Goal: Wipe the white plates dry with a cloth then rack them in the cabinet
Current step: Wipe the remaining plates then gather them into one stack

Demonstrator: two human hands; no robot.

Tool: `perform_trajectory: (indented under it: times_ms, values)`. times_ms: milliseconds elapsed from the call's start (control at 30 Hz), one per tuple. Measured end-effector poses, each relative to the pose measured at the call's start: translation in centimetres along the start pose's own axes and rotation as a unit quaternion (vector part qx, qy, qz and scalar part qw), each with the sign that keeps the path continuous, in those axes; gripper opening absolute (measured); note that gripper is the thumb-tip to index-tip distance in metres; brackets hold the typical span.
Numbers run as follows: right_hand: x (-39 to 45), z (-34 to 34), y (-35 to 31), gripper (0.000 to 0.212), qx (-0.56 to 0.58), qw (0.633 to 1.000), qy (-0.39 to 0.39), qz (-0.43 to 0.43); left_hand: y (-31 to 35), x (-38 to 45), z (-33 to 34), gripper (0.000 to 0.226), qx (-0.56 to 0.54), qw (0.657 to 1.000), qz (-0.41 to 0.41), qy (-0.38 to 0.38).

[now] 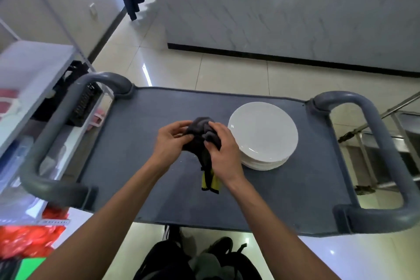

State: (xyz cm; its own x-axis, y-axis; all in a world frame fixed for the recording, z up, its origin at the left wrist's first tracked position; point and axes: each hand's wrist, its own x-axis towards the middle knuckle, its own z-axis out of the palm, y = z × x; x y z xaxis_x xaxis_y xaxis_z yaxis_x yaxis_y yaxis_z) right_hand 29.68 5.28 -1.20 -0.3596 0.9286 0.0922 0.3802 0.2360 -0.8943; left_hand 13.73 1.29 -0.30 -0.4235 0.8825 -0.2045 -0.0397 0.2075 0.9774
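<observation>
**Readying the cloth before the first plate**

Bunching the dark cloth is what I have in hand: my left hand curls around its left side, thumb and fingers closed into the fabric, while my right hand pinches folds on the other side. A tail with a yellow edge hangs down between my wrists, above the middle of the cart top. As I judge it, this is preparation only; no wiping has begun.

The white plates sit stacked toward the right end of the cart top, just beside my right hand, nearer the far edge than the near one. Next I would need one hand free to lift the top plate while the other keeps the cloth wadded as a pad.

The cart top is grey and otherwise bare, with a looped grey handle at each end. Pale glossy floor tiles lie around it, a marbled wall stands beyond, and shelving with red items stands at the left. I cannot see the cabinet for certain.
</observation>
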Motion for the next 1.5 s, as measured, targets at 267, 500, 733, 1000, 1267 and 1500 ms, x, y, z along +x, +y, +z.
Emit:
perform_trajectory:
  times_ms: [267,500,733,1000,1267,1500]
  values:
    - [1.6,8.5,0.8,0.05,-0.091,0.992,-0.071,0.053,-3.8,3.6,-6.9,0.039,0.178,0.983,-0.009,0.043]
    - [3.3,12.0,1.7,0.051,-0.166,0.978,-0.089,0.084,-5.5,7.0,-9.1,0.035,0.282,0.959,-0.005,0.034]
    - [3.4,12.1,3.3,0.054,-0.281,0.943,-0.14,0.109,-6.8,8.9,-8.7,0.028,0.462,0.881,0.066,-0.08]
    - [3.7,9.8,2.3,0.053,-0.325,0.931,-0.123,0.116,-5.5,10.0,-7.0,0.034,0.519,0.83,0.136,-0.151]
    - [4.8,5.5,-0.2,0.051,-0.288,0.951,-0.046,0.105,-1.9,10.9,-4.3,0.042,0.495,0.832,0.158,-0.196]
    - [4.2,-1.1,-1.0,0.044,-0.24,0.954,0.116,0.137,1.8,11.3,1.1,0.049,0.336,0.911,0.114,-0.209]
